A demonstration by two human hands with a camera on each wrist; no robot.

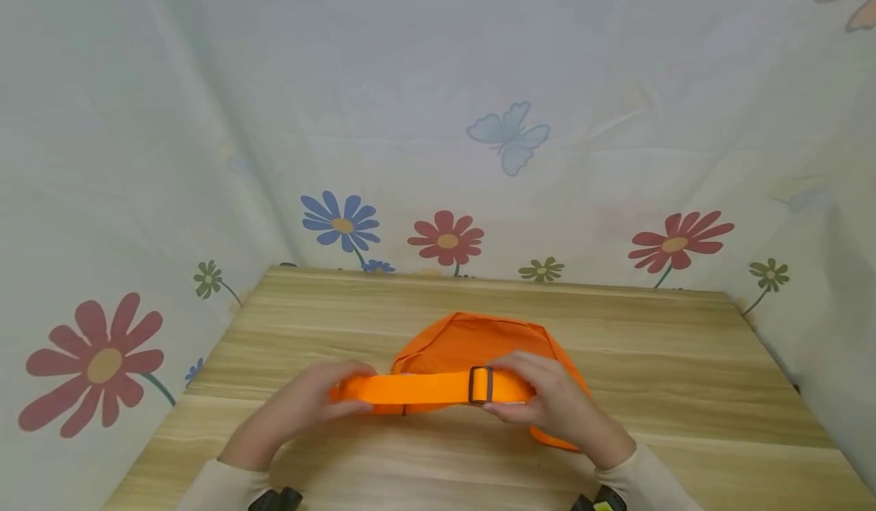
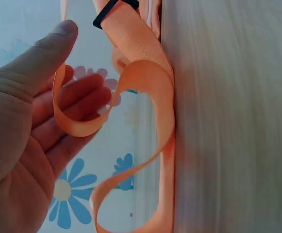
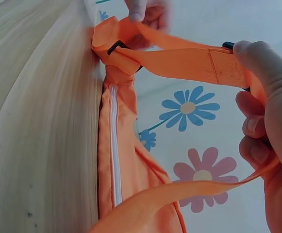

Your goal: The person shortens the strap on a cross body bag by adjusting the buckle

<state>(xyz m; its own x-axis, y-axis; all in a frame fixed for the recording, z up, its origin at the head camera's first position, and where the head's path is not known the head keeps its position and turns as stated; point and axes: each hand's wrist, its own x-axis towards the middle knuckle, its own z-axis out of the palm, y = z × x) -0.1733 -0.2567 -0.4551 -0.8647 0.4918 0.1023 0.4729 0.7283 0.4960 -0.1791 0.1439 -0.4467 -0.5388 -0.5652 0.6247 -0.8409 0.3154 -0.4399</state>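
An orange fabric bag (image 1: 479, 341) with an orange webbing strap (image 1: 424, 389) lies on the table. My left hand (image 1: 311, 401) holds the strap's left part, which loops between thumb and fingers in the left wrist view. At the strap's other end, my right hand (image 1: 557, 397) pinches the webbing beside a black slider buckle (image 1: 480, 385). Between the hands the strap runs nearly straight, in front of the bag. A white zipper (image 3: 114, 145) shows along the bag in the right wrist view, below another black buckle (image 3: 116, 47). Slack webbing (image 2: 166, 111) curls down past the left hand.
The wood-grain table (image 1: 684, 359) extends around the bag. Behind it and at both sides hangs a pale cloth (image 1: 383, 115) printed with flowers and butterflies. Dark wrist devices (image 1: 275, 499) sit at both cuffs.
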